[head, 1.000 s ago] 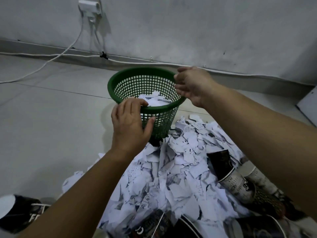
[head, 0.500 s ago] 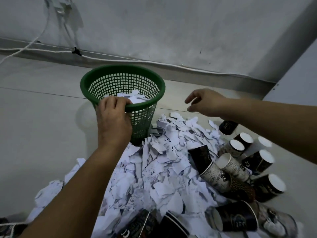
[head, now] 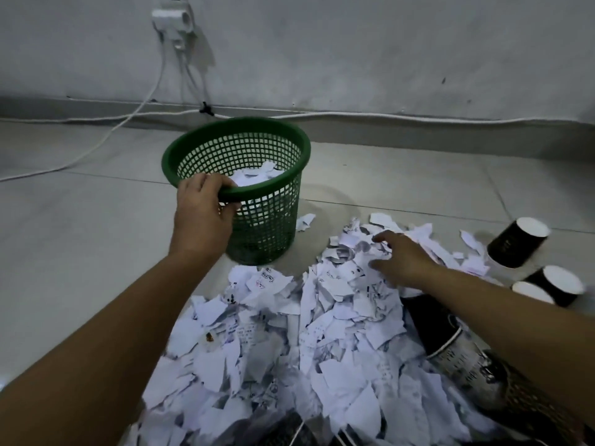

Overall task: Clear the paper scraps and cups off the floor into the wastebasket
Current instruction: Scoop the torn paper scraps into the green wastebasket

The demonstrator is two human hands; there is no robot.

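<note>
The round green lattice wastebasket [head: 254, 194] was gripped at its rim by the left hand [head: 201, 214]. The right hand [head: 402, 262], fingers spread wide, was laid on torn white paper scraps [head: 289, 349]; cylindrical dark cups [head: 515, 243] stood beside them.

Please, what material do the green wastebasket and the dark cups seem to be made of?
Wastebasket: probably moulded plastic, slightly glossy; one-piece lattice wall with a smooth rolled rim. Cups: likely paper, printed dark outside with a matte white inside and thin rims; I cannot confirm this.
</note>
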